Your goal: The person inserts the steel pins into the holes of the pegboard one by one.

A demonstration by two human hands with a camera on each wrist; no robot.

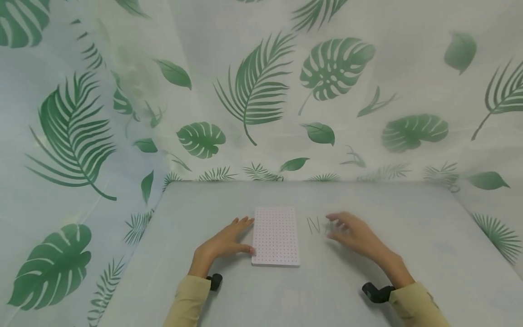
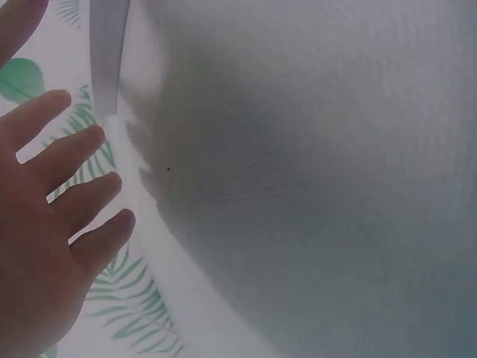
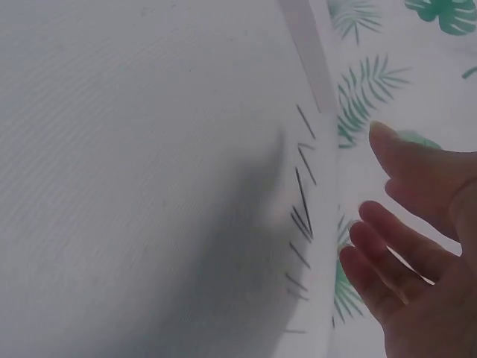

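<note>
A white rectangular board (image 1: 276, 236) with a grid of small dots or holes lies on the table; in the left wrist view part of its pale side (image 2: 106, 56) shows. My left hand (image 1: 226, 238) rests by its left edge, thumb and fingertips at or against that edge. In the left wrist view the left hand's fingers (image 2: 63, 160) are spread. To the right of the board lie several thin dark sticks (image 1: 313, 225), also visible as thin sticks (image 3: 302, 201) in the right wrist view. Over them hovers my right hand (image 1: 353, 234), thumb and fingers apart, nothing visibly held.
The pale grey table (image 1: 261, 295) meets a backdrop (image 1: 253, 27) printed with green leaves at its back and sides. Dark wrist-worn devices (image 1: 377, 293) sit under both cuffs.
</note>
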